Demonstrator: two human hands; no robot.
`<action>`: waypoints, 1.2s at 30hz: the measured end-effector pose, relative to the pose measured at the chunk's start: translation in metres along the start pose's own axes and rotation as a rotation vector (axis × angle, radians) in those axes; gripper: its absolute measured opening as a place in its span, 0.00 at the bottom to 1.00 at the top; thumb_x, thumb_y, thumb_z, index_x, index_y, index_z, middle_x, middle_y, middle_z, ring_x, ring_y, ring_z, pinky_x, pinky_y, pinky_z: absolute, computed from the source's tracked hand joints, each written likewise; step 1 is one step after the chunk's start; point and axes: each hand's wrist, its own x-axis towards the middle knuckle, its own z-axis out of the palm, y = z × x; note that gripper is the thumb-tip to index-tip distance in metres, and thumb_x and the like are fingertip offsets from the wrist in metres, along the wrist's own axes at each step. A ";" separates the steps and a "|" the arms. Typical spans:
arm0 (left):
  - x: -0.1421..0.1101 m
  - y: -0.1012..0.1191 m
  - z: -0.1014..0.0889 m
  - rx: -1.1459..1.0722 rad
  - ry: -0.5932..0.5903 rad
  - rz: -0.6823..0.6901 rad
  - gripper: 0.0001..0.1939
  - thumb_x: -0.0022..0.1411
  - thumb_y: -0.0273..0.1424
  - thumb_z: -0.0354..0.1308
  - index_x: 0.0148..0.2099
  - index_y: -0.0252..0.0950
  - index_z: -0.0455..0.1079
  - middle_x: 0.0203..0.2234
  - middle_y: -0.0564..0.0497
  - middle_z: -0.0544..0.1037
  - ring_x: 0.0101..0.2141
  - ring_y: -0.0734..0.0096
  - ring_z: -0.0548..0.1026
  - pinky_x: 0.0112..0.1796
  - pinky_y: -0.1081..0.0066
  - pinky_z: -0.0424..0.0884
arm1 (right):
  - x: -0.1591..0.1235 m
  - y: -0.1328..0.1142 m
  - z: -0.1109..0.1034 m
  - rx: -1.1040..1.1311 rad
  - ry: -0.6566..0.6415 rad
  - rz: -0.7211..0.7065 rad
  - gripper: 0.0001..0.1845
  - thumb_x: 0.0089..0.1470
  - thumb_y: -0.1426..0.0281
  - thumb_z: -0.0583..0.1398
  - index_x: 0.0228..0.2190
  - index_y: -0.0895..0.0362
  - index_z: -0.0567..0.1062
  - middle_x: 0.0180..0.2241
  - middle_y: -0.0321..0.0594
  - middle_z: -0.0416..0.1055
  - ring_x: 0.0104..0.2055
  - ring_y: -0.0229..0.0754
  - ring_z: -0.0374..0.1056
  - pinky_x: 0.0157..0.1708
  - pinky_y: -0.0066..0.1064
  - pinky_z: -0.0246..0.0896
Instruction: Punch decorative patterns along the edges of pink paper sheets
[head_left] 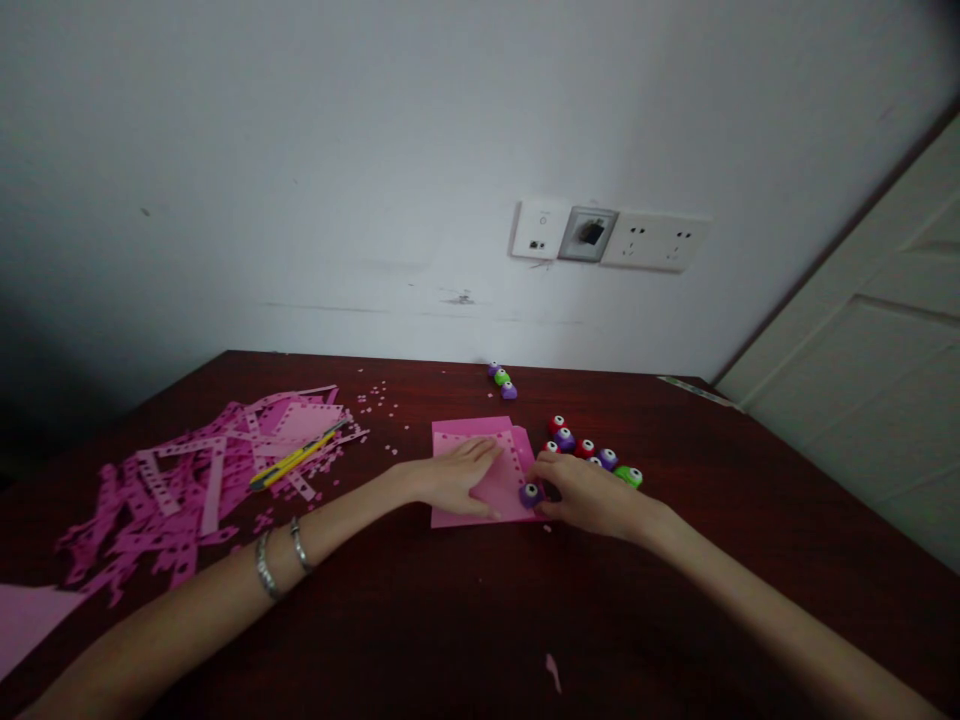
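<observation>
At the right edge of a flat pink paper sheet (498, 487) under the left hand (459, 477), thumb spread, a rounded purple toy (530, 496), eye upward, long axis unclear, is pinched by the right hand (581, 490).

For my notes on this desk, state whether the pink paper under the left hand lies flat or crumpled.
Flat: the left hand is spread over the pink paper, whose visible left edge runs straight, uncreased.
</observation>
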 end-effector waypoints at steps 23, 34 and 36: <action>0.000 0.001 -0.006 0.004 -0.079 -0.026 0.52 0.53 0.58 0.44 0.65 0.26 0.32 0.62 0.40 0.31 0.61 0.54 0.32 0.58 0.59 0.39 | -0.085 0.004 0.000 0.007 0.010 0.235 0.08 0.49 0.70 0.56 0.35 0.52 0.71 0.37 0.39 0.70 0.37 0.45 0.68 0.36 0.35 0.61; 0.004 0.010 -0.019 -0.044 -0.004 -0.041 0.53 0.51 0.57 0.48 0.64 0.24 0.36 0.62 0.34 0.40 0.60 0.49 0.43 0.56 0.56 0.46 | -0.092 0.013 0.003 0.016 0.025 0.299 0.13 0.51 0.65 0.57 0.40 0.50 0.71 0.46 0.41 0.68 0.43 0.49 0.68 0.41 0.41 0.63; 0.010 0.005 -0.026 -0.050 0.141 -0.036 0.47 0.54 0.55 0.47 0.64 0.26 0.42 0.60 0.34 0.48 0.59 0.50 0.49 0.55 0.57 0.51 | -0.093 0.012 -0.002 0.031 0.053 0.297 0.14 0.53 0.61 0.55 0.40 0.50 0.71 0.46 0.41 0.68 0.44 0.48 0.67 0.43 0.41 0.62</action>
